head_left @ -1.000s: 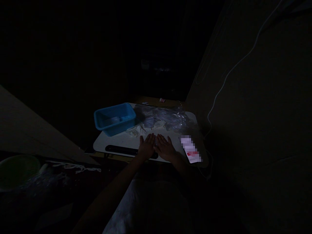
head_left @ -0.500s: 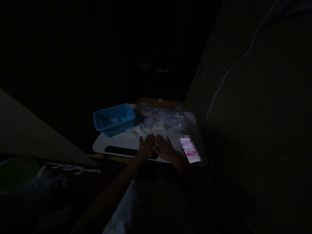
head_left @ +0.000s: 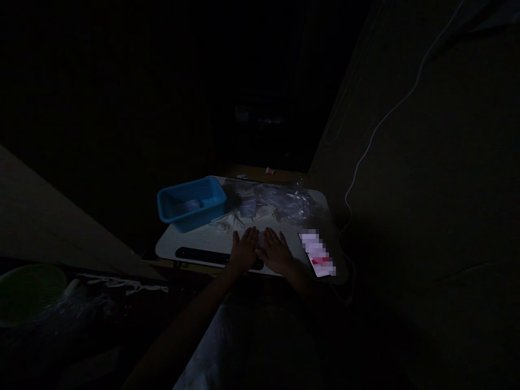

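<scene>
Through the head camera I am seeing my bare left hand point(head_left: 244, 250) and bare right hand point(head_left: 276, 253) lying palm down, fingers stretched out, side by side at the near edge of a white, round-cornered table point(head_left: 179, 239). A small pale piece point(head_left: 260, 238) is showing in the narrow gap between them; I cannot tell whether either hand is pressing on it. My left hand is hiding part of a long black strip point(head_left: 201, 255) along the near edge. Beyond the fingertips, a whitish crumpled bundle point(head_left: 226, 222) is lying near a rumpled clear plastic sheet point(head_left: 286, 201). A blue rectangular plastic tub point(head_left: 200, 218) is standing farther left, and a slim, lit phone point(head_left: 317, 253) is lying right of my right hand.
</scene>
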The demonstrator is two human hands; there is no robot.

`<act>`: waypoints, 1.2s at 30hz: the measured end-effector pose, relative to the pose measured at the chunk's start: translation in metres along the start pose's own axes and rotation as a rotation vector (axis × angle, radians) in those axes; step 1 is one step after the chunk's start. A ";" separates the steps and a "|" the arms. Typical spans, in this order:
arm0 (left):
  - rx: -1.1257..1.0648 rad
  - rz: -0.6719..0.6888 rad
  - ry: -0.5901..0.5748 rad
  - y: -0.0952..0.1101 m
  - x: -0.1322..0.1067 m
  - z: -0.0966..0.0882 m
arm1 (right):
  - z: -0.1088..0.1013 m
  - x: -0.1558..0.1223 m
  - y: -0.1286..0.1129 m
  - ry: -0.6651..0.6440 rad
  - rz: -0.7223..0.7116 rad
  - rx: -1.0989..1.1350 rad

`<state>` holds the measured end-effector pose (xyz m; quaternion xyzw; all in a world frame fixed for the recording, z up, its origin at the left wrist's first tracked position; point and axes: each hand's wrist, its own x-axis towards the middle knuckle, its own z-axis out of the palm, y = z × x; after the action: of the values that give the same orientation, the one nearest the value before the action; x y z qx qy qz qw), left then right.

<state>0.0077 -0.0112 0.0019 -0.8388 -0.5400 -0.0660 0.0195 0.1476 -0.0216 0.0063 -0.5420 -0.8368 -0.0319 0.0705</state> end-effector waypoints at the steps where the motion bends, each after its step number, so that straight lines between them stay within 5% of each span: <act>1: 0.001 -0.010 0.002 0.000 0.000 -0.001 | 0.000 0.000 0.000 0.001 -0.002 0.003; 10: 0.016 -0.109 0.038 -0.002 -0.002 0.000 | 0.002 0.000 -0.001 0.015 -0.004 0.000; 25: -0.160 0.167 0.027 -0.013 0.000 0.000 | 0.000 0.002 -0.001 -0.001 -0.003 0.032; 36: -0.081 0.099 0.004 -0.010 0.000 0.003 | -0.001 0.000 -0.001 -0.006 0.003 0.017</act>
<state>-0.0006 -0.0066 -0.0016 -0.8646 -0.4945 -0.0886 -0.0100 0.1463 -0.0219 0.0076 -0.5426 -0.8365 -0.0229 0.0728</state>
